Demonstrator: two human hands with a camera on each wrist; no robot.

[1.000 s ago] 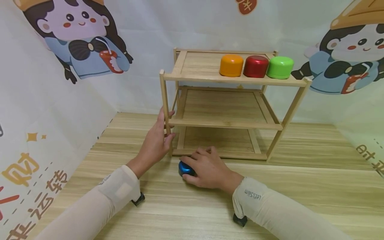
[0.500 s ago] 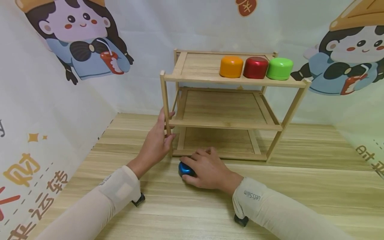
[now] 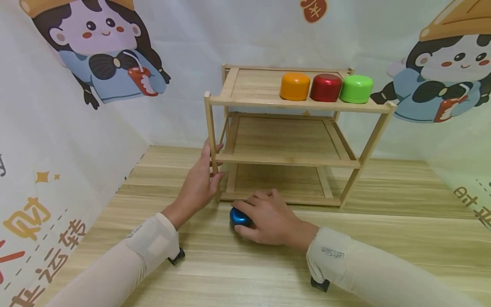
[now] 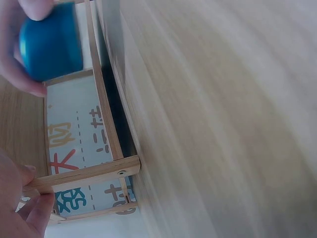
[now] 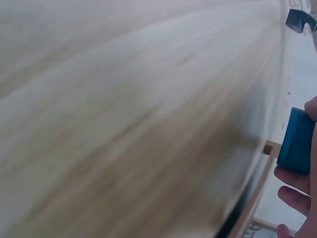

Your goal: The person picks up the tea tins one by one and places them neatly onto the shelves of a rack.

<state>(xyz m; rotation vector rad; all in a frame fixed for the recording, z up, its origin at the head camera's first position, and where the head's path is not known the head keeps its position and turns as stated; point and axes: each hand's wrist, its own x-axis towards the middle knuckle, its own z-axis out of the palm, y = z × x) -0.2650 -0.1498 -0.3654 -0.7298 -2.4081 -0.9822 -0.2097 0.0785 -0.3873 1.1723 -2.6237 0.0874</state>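
A short blue metallic canister (image 3: 240,217) with a rounded top is gripped by my right hand (image 3: 268,217), thumb on the near side and fingers across it. The left wrist view shows this blue canister (image 4: 52,44) close over the tabletop, in front of the rack. My left hand (image 3: 197,179) holds the front left post of a three-tier wooden rack (image 3: 287,160), fingers behind the post and thumb in front. In the left wrist view, fingertips pinch around the wooden post (image 4: 79,177). The palm hides the canister's right side in the head view.
Orange (image 3: 294,86), red (image 3: 326,88) and green (image 3: 356,89) canisters of like shape stand in a row on the rack's top shelf, towards its right. Printed cloth walls (image 3: 184,51) enclose the wooden tabletop (image 3: 238,273) at the back and sides.
My right hand and the blue canister have shifted slightly right in the head view, and the right forearm has swung a little to the right. The left hand keeps its hold on the post.
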